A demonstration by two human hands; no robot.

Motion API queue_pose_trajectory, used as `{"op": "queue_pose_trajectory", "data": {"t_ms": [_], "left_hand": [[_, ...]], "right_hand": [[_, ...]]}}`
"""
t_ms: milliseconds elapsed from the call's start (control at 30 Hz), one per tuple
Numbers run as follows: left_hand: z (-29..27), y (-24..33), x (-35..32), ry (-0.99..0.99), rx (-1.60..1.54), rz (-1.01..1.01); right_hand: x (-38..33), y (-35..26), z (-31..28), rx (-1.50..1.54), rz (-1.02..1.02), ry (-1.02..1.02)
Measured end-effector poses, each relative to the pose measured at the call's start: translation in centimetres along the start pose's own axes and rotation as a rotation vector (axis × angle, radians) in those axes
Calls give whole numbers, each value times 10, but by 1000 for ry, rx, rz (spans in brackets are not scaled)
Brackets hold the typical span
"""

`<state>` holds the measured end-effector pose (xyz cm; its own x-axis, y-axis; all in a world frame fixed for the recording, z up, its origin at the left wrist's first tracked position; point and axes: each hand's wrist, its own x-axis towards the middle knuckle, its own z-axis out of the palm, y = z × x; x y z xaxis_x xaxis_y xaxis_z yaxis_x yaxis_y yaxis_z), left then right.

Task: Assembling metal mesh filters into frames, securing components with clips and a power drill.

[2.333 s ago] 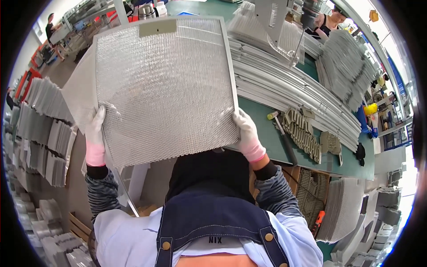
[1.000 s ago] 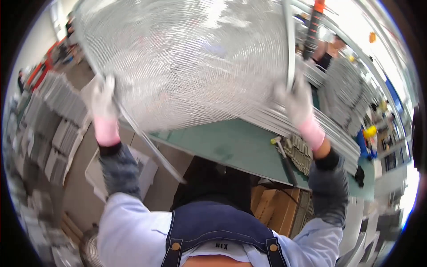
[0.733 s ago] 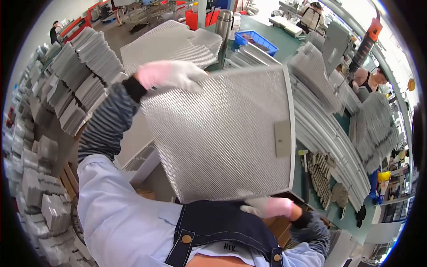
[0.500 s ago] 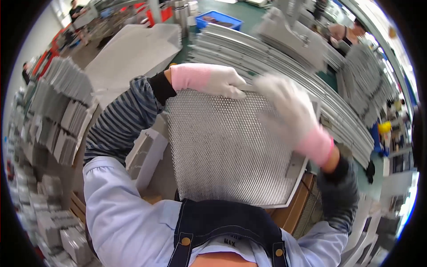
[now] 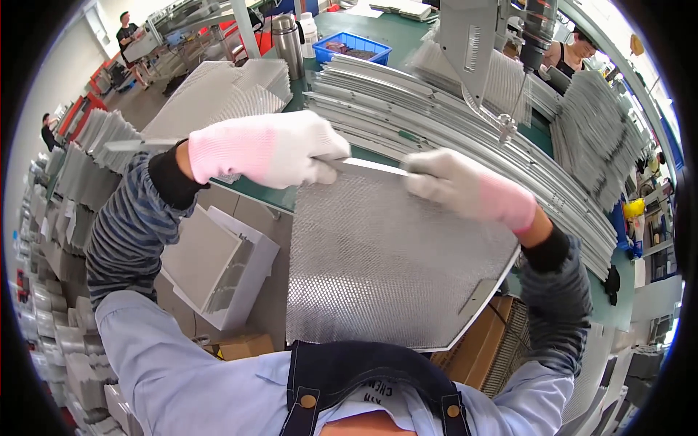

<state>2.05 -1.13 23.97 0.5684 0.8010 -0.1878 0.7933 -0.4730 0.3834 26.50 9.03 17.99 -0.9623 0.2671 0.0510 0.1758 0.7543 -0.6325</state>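
A silvery metal mesh panel point(image 5: 378, 283) is tilted before my torso, with a pale metal frame strip along its right side. Another thin metal frame strip point(image 5: 373, 166) lies along its far edge. My left hand point(image 5: 302, 149), in a white and pink glove, is closed around that strip at the panel's far left corner. Farther right, my right hand point(image 5: 443, 178), gloved alike and slightly blurred, grips the same strip with curled fingers. A pale strip end point(image 5: 138, 146) shows left of my left wrist; whether it is the same piece, I cannot tell.
Long metal strips point(image 5: 407, 109) are piled across the green table beyond the panel. Over them hangs a drill-like machine point(image 5: 507, 94). Mesh sheets point(image 5: 225, 94), a steel flask point(image 5: 286, 47) and a blue basket point(image 5: 378, 54) stand farther back. A white box point(image 5: 251, 280) sits below left.
My left hand has moved left and nearer along the far edge. The right hand, blurred over the mesh before, now grips the far-edge strip. The panel has tilted, and my view has shifted.
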Motion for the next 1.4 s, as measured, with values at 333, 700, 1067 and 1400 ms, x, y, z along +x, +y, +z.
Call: {"op": "queue_pose_trajectory", "data": {"t_ms": [333,700,1067,1400], "left_hand": [[31,1,-22,458,172,-71],[122,-21,-23,1001,-865,-266],[138,-32,-1,927,-1296,-281],[185,-101,-30,1040,-1522,82]], "right_hand": [[61,-26,14,170,178,-276],[66,10,25,274,-10,-153],[70,0,32,122,292,-270],[-66,15,149,-789,-293,62]]}}
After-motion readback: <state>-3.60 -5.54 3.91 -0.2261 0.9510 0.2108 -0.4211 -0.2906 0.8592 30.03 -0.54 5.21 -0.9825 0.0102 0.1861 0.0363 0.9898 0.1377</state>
